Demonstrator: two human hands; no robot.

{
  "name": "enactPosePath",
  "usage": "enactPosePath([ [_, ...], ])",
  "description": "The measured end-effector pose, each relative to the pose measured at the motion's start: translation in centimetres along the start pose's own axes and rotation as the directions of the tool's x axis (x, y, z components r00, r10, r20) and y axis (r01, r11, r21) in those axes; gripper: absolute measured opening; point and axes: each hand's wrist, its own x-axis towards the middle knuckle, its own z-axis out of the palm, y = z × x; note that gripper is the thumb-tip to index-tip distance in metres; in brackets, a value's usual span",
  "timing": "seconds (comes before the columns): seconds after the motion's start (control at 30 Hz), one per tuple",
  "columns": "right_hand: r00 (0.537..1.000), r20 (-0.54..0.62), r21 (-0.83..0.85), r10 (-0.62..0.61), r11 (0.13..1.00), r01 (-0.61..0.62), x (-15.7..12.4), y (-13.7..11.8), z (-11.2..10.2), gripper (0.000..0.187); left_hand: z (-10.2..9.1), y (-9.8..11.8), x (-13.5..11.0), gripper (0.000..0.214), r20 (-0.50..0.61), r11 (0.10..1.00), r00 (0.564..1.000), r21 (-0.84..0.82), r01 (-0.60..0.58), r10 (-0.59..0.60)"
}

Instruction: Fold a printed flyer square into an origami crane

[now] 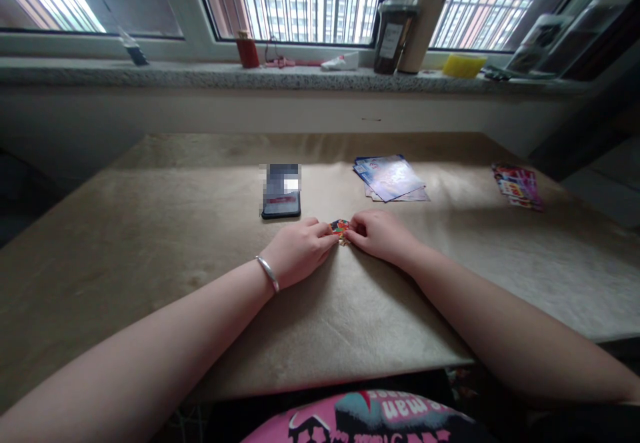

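Observation:
Both hands meet at the middle of the table. Between them lies a small colourful printed piece (341,227), patterned in red, green, orange and black; whether it is a card, a sticker or folded paper I cannot tell. My left hand (301,248), with a silver bangle at the wrist, pinches its left side with closed fingers. From the other side, my right hand (384,233) grips the right edge between thumb and curled fingers. The piece is low at the table surface, and the fingers cover parts of it.
A dark phone (282,203), partly pixelated, lies beyond my left hand. Behind my right hand are several bluish printed sheets (391,177). Colourful cards or packets (518,186) rest at the right of the tan table (200,183). Jars and a yellow sponge (463,66) line the windowsill.

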Motion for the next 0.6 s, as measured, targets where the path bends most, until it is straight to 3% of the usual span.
enactPosePath([
  [0.43, 1.0, 0.003, -0.017, 0.027, 0.999, -0.027, 0.0, -0.28, -0.05, 0.02, -0.06, 0.17, 0.22, 0.023, 0.004, 1.0, 1.0, 0.027, 0.007, -0.007],
  [0.6, 1.0, -0.025, 0.069, 0.016, 0.998, -0.014, -0.08, 0.06, 0.4, 0.016, -0.23, 0.34, 0.29, 0.022, 0.035, 0.999, 0.999, 0.019, 0.03, -0.03],
])
